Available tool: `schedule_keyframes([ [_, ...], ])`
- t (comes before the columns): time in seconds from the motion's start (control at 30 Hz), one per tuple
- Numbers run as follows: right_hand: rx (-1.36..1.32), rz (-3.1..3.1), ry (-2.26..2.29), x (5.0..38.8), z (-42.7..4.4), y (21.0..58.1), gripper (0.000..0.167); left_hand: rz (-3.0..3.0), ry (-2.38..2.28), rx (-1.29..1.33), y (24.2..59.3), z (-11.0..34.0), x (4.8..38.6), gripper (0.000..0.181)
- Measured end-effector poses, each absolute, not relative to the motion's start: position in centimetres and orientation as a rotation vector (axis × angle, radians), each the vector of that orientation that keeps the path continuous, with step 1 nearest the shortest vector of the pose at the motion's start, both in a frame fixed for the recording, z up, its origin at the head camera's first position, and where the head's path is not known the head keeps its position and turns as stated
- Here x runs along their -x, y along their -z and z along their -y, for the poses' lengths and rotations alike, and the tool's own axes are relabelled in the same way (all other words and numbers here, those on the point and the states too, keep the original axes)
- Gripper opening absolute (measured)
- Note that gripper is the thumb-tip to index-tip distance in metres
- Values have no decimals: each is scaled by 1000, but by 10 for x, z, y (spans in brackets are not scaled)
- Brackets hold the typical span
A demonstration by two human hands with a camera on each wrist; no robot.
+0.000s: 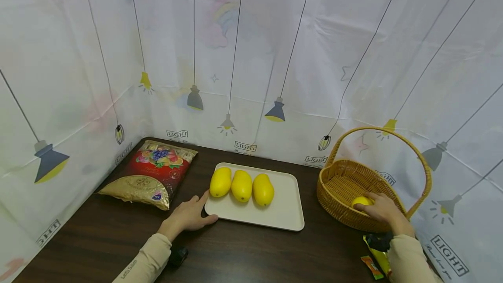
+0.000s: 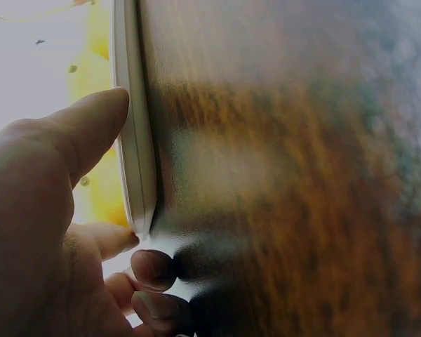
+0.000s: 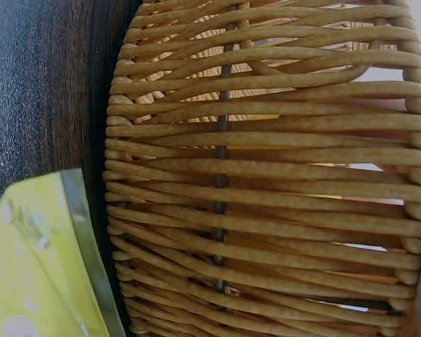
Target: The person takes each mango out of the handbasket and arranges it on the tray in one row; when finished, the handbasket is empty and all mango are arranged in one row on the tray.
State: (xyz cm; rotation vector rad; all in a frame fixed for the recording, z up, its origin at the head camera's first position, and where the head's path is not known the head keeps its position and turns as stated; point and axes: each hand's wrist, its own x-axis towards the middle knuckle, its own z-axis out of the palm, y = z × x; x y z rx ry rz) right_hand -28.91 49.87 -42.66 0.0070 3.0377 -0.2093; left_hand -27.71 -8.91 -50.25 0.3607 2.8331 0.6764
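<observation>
Three smooth yellow mango-like fruits (image 1: pixel 241 186) lie side by side on the left half of a cream rectangular tray (image 1: pixel 283 204). At the tray's near left corner is my left hand (image 1: pixel 189 215), thumb by the front rim and index finger by the left side. The left wrist view shows the thumb (image 2: pixel 98 126) against the rim. On the right, my right hand (image 1: pixel 380 208) reaches into a wicker basket (image 1: pixel 334 202) and grips a yellow fruit (image 1: pixel 362 201), partly covered by the fingers. In the right wrist view the basket's weave (image 3: pixel 266 175) hides most of that hand.
A red and gold fruit-print bag (image 1: pixel 153 174) lies at the back left. Beside the basket's near side are a yellow packet (image 1: pixel 378 254) and a small orange-green packet (image 1: pixel 371 267). The basket's tall handle (image 1: pixel 426 165) arches over it. A printed curtain stands behind the dark table (image 1: pixel 255 252).
</observation>
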Motion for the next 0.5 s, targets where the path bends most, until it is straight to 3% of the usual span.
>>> schedule_keyframes([
  [0.5,44,-3149,285,285,-498,426,78,-2841,-660,-358,503,89,277,96],
])
